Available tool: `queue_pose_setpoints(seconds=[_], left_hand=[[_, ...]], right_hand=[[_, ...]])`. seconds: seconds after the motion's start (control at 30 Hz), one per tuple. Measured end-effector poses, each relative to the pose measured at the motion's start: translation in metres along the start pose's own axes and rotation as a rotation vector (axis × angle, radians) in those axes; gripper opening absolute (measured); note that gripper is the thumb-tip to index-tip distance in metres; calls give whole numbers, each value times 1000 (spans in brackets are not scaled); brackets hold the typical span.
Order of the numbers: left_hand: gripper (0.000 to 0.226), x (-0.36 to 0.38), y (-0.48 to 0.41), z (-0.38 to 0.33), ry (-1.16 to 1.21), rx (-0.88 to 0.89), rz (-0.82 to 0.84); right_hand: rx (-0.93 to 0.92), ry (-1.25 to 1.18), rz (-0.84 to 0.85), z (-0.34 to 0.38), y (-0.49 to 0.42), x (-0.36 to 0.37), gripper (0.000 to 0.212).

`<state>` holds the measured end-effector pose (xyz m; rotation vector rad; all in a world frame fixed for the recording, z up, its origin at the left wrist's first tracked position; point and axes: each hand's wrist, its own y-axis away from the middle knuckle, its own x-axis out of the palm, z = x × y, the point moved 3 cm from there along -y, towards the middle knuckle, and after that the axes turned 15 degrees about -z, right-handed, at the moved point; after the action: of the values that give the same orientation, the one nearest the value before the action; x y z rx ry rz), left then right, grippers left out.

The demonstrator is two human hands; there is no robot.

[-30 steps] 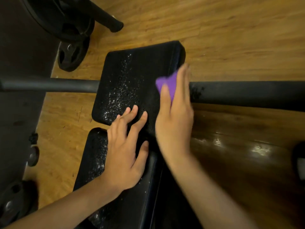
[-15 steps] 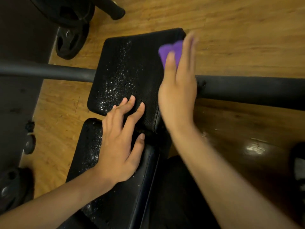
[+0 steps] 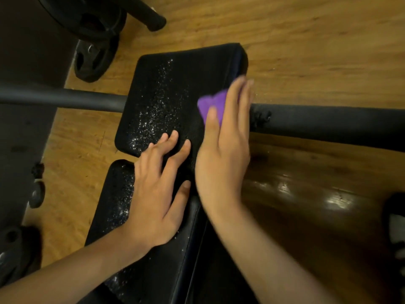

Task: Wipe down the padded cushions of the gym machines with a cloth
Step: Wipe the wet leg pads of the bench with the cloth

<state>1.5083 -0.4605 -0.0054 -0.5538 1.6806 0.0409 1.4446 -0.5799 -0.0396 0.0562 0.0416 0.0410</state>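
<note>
Cloth: the purple cloth [image 3: 211, 104] is lying at the right edge of the upper cushion [image 3: 175, 73], beneath the right hand [image 3: 223, 150].
Right fingers [image 3: 232, 106]: extended and pressing the cloth flat for wiping contact.
Left hand [image 3: 157, 194]: fingers are resting spread, gripping nothing, probably steadying the near edge.
Unwiped: droplets [image 3: 153, 115] are glistening toward the left edge.
Obstruction: a black bar [image 3: 328, 122] is crossing just beside the cloth.

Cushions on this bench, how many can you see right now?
2. The far cushion, speckled with droplets, is where the right hand presses the purple cloth; the near cushion lies under the left hand's palm. More may be out of frame.
</note>
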Motion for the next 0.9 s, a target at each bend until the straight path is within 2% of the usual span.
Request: queue_pose_setpoints(seconds=[0.1,0.17,0.27,0.33,0.47,0.57,0.8,0.9], left_hand=[[58,0,1,0,11,-13,6],[58,0,1,-1,5,-13,6],[58,1,0,0,-3,-9,4],[58,2,0,0,-3,-4,7],[59,1,0,1,5,1,11],[60,1,0,0,32,-25,17],[58,3,0,0,0,10,2],[60,1,1,0,-1,-3,8]], right_hand=[[37,-42,92,1,54,-20,58],[31,-13,103,-3,10,-8,59],[37,68,163,-1,-101,23,55],[35,130,158,6,-129,31,50],[-102,173,9,6,-24,7,57],[-54,162,47,2,43,-14,62],[-20,162,133,1,-108,24,63],[-54,144,39,4,-42,9,60]])
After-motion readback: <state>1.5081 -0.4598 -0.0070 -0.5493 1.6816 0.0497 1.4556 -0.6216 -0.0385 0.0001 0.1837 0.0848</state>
